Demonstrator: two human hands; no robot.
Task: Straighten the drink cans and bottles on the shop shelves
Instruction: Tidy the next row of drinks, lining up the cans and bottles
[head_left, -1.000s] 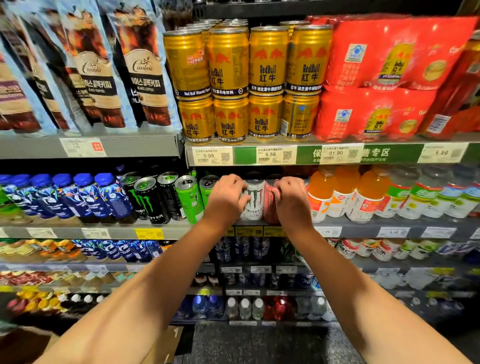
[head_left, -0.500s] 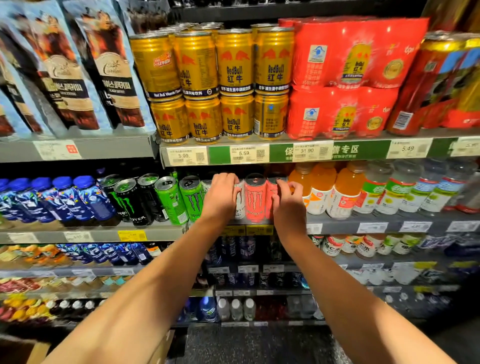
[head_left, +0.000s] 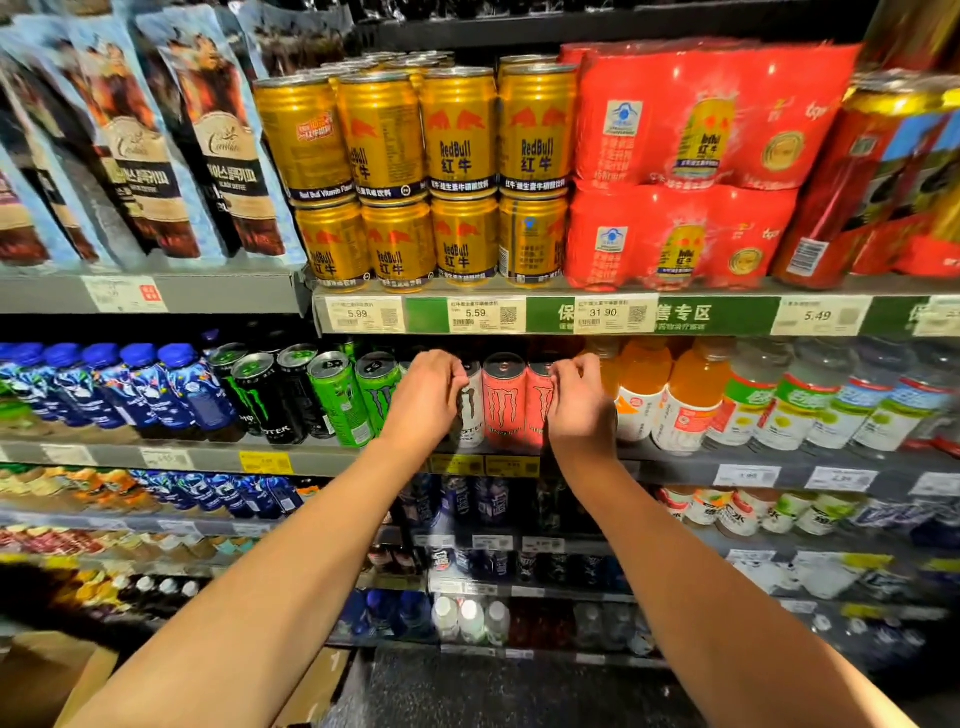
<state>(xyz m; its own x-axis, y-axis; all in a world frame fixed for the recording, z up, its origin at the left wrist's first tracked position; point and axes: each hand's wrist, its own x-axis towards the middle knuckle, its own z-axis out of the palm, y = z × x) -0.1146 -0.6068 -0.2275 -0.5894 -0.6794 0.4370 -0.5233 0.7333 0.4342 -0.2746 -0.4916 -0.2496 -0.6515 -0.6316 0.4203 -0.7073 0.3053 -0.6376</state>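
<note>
Grey metal shop shelving (head_left: 156, 291) in tiers, dark speckled floor (head_left: 467, 691), dim light below.

Left hand (head_left: 428, 400): was closed round the white Monster can (head_left: 471, 410); now slid to that can's 9 o'clock side, fingertips at its rim.
Right hand (head_left: 581, 410): moved off toward 3 o'clock, now on the right-hand pink can (head_left: 540, 405).
Pink Monster can (head_left: 504, 400): hidden a second ago, now uncovered between the hands, logo facing out.

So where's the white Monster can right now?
In the head view, the white Monster can stands mid-shelf, partly behind the left hand, with a pink can on its right.
</note>
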